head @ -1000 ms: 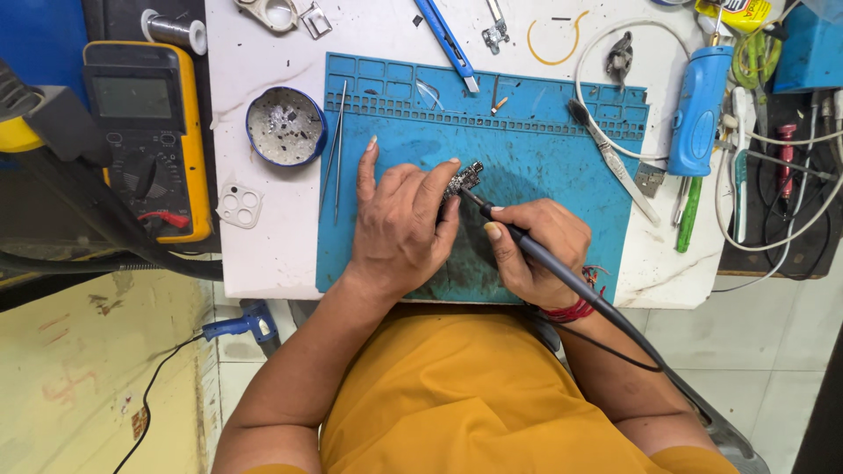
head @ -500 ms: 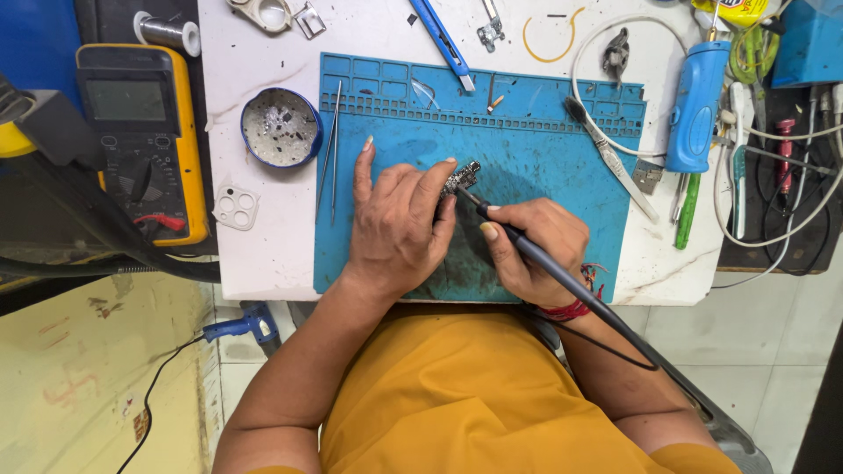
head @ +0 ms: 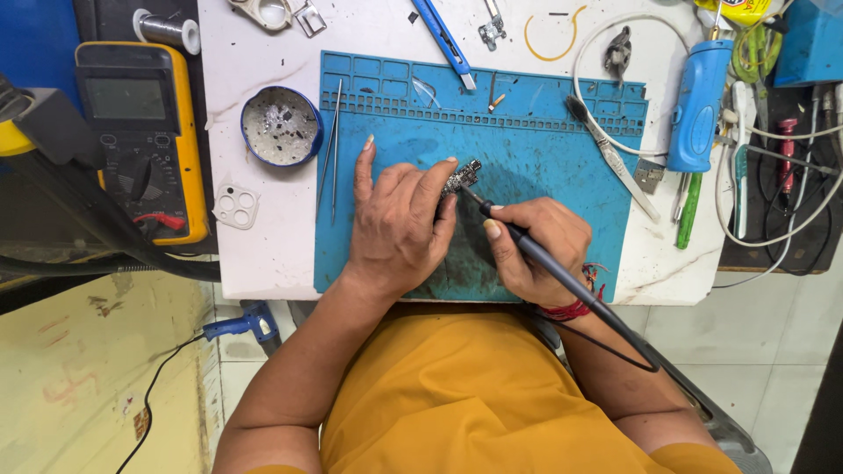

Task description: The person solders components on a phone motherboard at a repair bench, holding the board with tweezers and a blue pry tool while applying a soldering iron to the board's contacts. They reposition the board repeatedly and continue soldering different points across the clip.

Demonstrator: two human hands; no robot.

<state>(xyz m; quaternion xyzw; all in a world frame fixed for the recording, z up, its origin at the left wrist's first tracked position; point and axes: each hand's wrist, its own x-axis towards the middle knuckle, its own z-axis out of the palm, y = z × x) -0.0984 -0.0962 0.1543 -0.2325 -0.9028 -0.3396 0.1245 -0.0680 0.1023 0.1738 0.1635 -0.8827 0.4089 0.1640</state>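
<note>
Pinching a small circuit board (head: 462, 178) in my left hand (head: 399, 228), I'm keeping it low over the blue work mat (head: 536, 158) on the white table (head: 263, 228), left grip clenched on it. My right hand (head: 536, 250) is grasping a black soldering iron (head: 527, 250) like a pen, tip touching the board. Tweezers (head: 332, 145) are lying along the mat's left edge, beside a round blue tin (head: 281, 125). A yellow multimeter (head: 140, 132) is sitting far left.

A: How many hands, how many irons?
B: Two hands, left hand (head: 399, 224) and right hand (head: 536, 250); one soldering iron (head: 562, 276).
A: Meters, tins?
B: One multimeter (head: 140, 132), one round tin (head: 281, 125).
</note>
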